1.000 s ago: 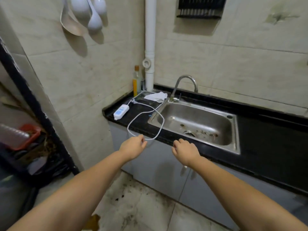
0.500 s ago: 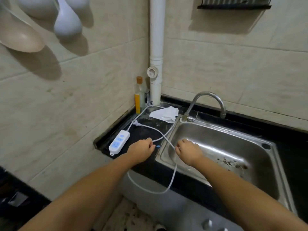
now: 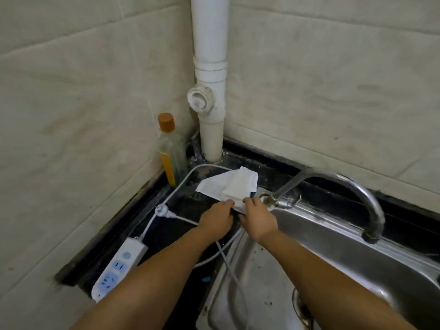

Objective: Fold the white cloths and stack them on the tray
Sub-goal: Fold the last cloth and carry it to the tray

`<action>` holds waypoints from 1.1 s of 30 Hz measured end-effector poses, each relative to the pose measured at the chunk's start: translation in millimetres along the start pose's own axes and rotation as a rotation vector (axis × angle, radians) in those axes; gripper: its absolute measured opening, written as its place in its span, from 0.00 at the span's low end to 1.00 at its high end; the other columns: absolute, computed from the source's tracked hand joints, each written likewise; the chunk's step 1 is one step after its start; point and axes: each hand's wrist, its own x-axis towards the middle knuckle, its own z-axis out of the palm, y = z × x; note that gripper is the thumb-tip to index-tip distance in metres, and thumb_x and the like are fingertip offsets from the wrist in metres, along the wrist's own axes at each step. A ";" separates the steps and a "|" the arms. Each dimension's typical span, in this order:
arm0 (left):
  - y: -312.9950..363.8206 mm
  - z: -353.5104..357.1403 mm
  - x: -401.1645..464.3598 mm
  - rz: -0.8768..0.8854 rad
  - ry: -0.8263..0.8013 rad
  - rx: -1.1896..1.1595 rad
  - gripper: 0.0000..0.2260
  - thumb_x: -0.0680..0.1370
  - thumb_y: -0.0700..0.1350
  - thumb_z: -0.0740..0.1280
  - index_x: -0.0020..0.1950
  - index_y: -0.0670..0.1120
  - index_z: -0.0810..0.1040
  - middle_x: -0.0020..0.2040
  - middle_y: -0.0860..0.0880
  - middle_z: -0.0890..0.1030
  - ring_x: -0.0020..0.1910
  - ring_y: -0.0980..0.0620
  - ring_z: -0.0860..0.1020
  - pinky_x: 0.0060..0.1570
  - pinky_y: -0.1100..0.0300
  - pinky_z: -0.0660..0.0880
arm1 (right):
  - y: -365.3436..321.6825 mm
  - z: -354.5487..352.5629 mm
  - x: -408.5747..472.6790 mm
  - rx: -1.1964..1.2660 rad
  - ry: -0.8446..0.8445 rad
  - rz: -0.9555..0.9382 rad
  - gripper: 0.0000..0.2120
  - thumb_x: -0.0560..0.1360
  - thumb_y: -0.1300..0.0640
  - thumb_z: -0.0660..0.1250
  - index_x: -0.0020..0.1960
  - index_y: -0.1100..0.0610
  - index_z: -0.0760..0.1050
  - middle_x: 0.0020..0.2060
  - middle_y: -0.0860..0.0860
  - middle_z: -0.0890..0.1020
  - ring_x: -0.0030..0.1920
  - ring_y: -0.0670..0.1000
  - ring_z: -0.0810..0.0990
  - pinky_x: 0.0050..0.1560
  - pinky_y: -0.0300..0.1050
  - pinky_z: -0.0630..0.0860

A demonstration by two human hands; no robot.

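Now that both hands have reached the frame's centre, left hand and right hand are pinching the white cloth on the worktop; folding is starting.

This is a home kitchen, and a worn one. A steel sink is set into a black stone table, with a curved metal tap at its 12 o'clock edge. Large beige wall tiles meet in a corner where a white drain pipe runs down. At 10 o'clock a bottle with an orange cap stands against the wall, and a white power strip lies at 8 o'clock with its cord looping over the stone.
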 end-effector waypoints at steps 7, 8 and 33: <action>2.0 24.0 39.6 -0.006 0.030 0.021 0.14 0.81 0.44 0.56 0.64 0.48 0.74 0.58 0.43 0.72 0.57 0.43 0.74 0.52 0.50 0.72 | 11.7 14.3 27.1 0.022 0.043 -0.003 0.13 0.80 0.54 0.56 0.61 0.57 0.71 0.60 0.55 0.71 0.57 0.57 0.76 0.47 0.48 0.72; 1.6 23.7 41.0 -0.012 0.035 0.020 0.13 0.81 0.44 0.56 0.62 0.47 0.76 0.57 0.43 0.73 0.56 0.43 0.74 0.52 0.51 0.72 | 13.0 12.5 27.6 0.028 0.049 -0.017 0.12 0.81 0.54 0.56 0.60 0.57 0.73 0.59 0.55 0.72 0.56 0.57 0.77 0.47 0.47 0.73; 55.1 -53.7 -165.4 0.259 0.423 0.014 0.13 0.76 0.49 0.64 0.47 0.41 0.82 0.53 0.42 0.76 0.57 0.42 0.73 0.58 0.49 0.70 | 35.8 -99.1 -220.8 0.623 0.545 0.041 0.10 0.80 0.56 0.60 0.52 0.57 0.79 0.45 0.51 0.81 0.47 0.52 0.78 0.48 0.46 0.72</action>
